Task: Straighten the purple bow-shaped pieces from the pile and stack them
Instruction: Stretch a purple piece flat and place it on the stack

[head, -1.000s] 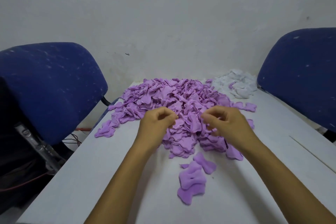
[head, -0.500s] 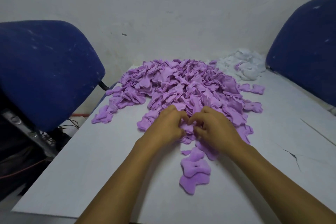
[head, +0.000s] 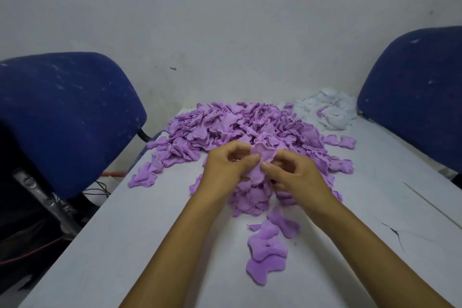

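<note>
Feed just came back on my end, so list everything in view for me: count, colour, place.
held piece: one, purple, pinched between both hands above the pile
pile: one large heap, purple, table centre to far end
stack: a few pieces, purple, near side of pile
white pile: one, white, far right corner
table: one, white
chairs: two, blue, one each side
wall: white, behind
left hand: pinches held piece
right hand: pinches held piece
</note>
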Demonstrator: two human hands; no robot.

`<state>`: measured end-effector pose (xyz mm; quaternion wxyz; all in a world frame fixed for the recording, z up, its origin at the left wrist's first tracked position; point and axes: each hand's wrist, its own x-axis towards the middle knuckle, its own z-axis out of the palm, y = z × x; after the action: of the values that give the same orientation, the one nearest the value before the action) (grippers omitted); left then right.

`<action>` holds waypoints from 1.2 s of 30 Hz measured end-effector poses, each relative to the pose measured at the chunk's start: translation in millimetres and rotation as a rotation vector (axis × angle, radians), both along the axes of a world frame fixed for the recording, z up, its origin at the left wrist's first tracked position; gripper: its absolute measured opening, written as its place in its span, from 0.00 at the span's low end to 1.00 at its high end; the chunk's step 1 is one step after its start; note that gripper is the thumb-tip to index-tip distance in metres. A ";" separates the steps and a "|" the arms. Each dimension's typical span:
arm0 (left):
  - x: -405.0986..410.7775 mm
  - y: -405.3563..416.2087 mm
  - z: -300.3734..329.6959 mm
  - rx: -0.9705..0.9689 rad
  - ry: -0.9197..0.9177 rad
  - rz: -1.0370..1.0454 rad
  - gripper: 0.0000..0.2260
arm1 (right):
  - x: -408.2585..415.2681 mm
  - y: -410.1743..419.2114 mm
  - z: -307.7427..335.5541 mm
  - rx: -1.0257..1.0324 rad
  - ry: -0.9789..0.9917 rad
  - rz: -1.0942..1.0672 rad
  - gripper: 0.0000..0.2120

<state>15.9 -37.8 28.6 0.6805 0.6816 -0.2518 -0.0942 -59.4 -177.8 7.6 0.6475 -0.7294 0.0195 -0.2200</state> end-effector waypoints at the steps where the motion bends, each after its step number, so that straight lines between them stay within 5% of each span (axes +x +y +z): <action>1: -2.0 -0.6 1.9 -0.039 0.040 0.005 0.04 | -2.1 2.2 3.5 0.026 -0.005 0.004 0.12; 4: -7.3 -0.6 9.3 -0.088 0.083 -0.010 0.07 | -7.7 4.3 14.8 0.077 -0.042 -0.067 0.08; 8: -13.7 2.7 21.0 0.137 -0.255 -0.045 0.09 | -15.2 -0.3 25.2 -0.454 -0.072 -0.308 0.01; 10: -17.9 2.4 26.4 0.223 -0.436 -0.018 0.05 | -19.6 -0.2 30.6 -0.552 -0.058 -0.293 0.02; 12: -21.2 2.0 29.4 0.148 -0.403 -0.026 0.02 | -22.6 0.3 34.1 -0.542 -0.077 -0.268 0.02; 17: -23.1 4.0 32.5 -0.178 -0.119 -0.035 0.02 | -26.4 7.0 45.3 -0.153 -0.062 -0.138 0.07; 25: -26.3 2.3 33.7 -0.150 -0.184 -0.037 0.04 | -33.5 10.1 54.7 -0.019 -0.058 -0.042 0.03; 30: -32.2 -4.1 45.5 -0.395 0.024 -0.017 0.08 | -28.1 19.2 63.4 0.366 0.015 0.239 0.06; 36: -38.4 -7.5 59.1 -0.477 0.018 0.045 0.13 | -29.1 22.6 70.5 0.651 -0.016 0.489 0.17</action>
<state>-22.5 -45.3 87.7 0.8264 0.5062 -0.2455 -0.0229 -88.4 -155.2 78.1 0.8779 -0.4678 -0.0910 -0.0473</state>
